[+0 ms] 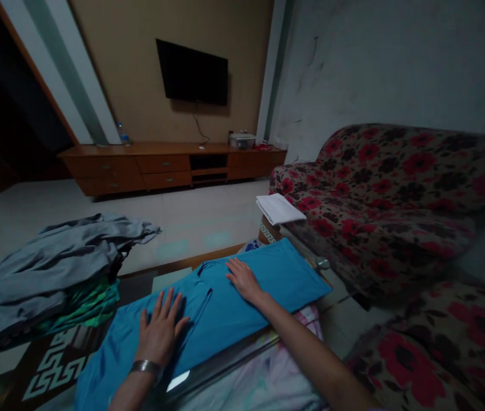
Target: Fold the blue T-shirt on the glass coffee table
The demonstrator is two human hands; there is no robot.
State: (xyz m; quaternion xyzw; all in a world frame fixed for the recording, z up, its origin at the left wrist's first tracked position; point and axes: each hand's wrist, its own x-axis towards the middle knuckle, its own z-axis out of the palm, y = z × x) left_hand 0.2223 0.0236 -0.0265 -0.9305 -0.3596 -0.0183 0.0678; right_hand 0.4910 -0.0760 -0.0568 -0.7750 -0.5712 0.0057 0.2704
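A blue garment [216, 308] with thin dark cords near its middle lies spread lengthwise across a low table. My left hand [159, 328], with a silver bracelet at the wrist, rests flat on its left part with fingers spread. Farther right, my right hand [243, 278] lies palm down on the same cloth, fingers stretched out. Neither hand grips anything. Beneath the garment's near edge, part of the dark glossy tabletop [220, 362] shows. What lies under the blue cloth is hidden.
Grey clothes [53, 265] are heaped on the left, with a green garment [92, 299] below. A pale patterned cloth [259, 382] lies nearest me. Folded white cloth [280, 209] sits at the far right corner. A flowered sofa [379, 188] stands right; a wooden cabinet [160, 165] stands beyond.
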